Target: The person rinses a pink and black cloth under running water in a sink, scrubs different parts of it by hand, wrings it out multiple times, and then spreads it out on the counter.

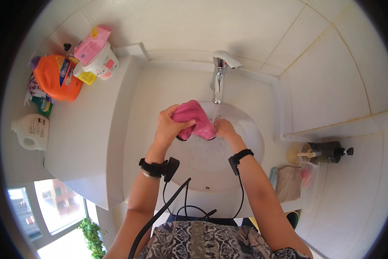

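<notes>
My left hand (168,124) grips a pink fabric item (194,118) over the white washbasin (255,142), with the thumb pressed across its front. The item is folded or bunched and has dark edges along its lower side. Close to its right end is my right hand (225,129), fingers curled under the running water. Blur and water hide whether those fingers hold the fabric or only touch it. Water falls from the chrome faucet (218,84) just above that hand. Bubbly water lies in the basin beneath.
On the raised ledge (83,129) at left stand an orange detergent jug (59,77), a white bucket (104,63) topped by a pink packet (92,45), and a white jug (33,131). At right are pump bottles (326,152) and a folded beige cloth (288,184). Black cables (187,197) hang before me.
</notes>
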{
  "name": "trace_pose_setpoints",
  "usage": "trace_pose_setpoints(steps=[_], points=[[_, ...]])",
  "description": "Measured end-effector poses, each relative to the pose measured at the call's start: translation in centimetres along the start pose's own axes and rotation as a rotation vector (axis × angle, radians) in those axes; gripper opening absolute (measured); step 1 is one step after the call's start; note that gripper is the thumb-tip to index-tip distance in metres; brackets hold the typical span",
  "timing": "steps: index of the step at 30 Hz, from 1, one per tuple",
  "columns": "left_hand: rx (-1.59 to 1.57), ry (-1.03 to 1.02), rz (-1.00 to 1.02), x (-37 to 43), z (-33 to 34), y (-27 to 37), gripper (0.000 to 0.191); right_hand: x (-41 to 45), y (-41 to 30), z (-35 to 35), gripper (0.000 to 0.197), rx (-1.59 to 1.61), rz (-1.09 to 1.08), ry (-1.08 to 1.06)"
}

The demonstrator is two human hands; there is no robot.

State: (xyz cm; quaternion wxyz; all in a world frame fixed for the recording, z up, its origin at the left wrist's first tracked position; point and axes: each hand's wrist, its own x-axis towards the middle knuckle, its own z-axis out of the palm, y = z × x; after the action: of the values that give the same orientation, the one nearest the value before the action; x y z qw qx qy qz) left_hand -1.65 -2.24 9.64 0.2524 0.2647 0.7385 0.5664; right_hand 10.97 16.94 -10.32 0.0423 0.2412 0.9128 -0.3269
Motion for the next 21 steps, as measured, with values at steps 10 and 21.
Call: trace_pose_setpoints(steps=[10, 21], points=[[-0.143, 0.103, 0.03, -1.4, -3.6, 1.1, 0.032, -1.3, -2.0, 3.3, 0.026, -0.174, 0.273, -0.231], [-0.147, 0.101, -0.04, -1.2, -2.8, 0.2, 0.038, -0.7, -0.5, 4.4, 0.019, -0.237, 0.225, -0.076]])
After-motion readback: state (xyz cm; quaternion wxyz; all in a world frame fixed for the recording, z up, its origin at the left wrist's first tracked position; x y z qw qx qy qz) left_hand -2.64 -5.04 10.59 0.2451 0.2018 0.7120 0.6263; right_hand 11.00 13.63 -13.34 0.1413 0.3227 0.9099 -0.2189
